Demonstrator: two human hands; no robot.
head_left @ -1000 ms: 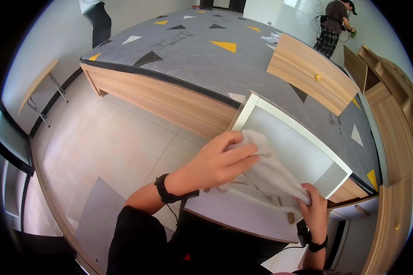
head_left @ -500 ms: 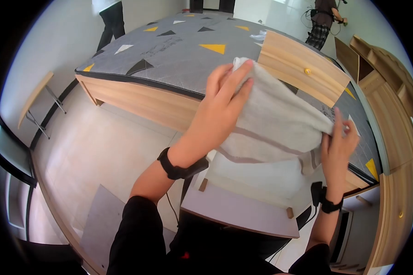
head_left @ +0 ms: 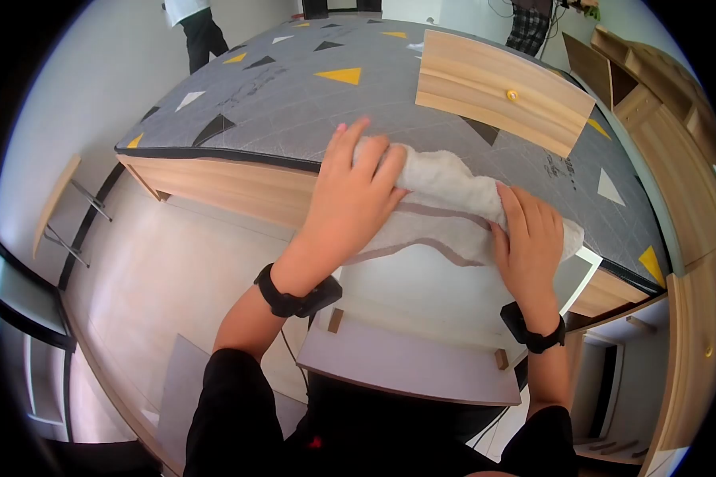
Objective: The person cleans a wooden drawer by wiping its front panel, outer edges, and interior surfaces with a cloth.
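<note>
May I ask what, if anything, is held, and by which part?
A striped towel, by its bunched far edge: left hand near one end, right hand near the other.

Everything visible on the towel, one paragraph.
The towel is pale grey-beige, soft and slightly fuzzy, seemingly cotton or similar fabric, with two brownish stripes near its lower edge. It is rumpled, its upper part bunched into a thick roll and its lower part hanging looser. It lies across the far part of the open drawer box. The left hand has its left end, the right hand its right. Whether it touches the mattress is unclear.
</note>
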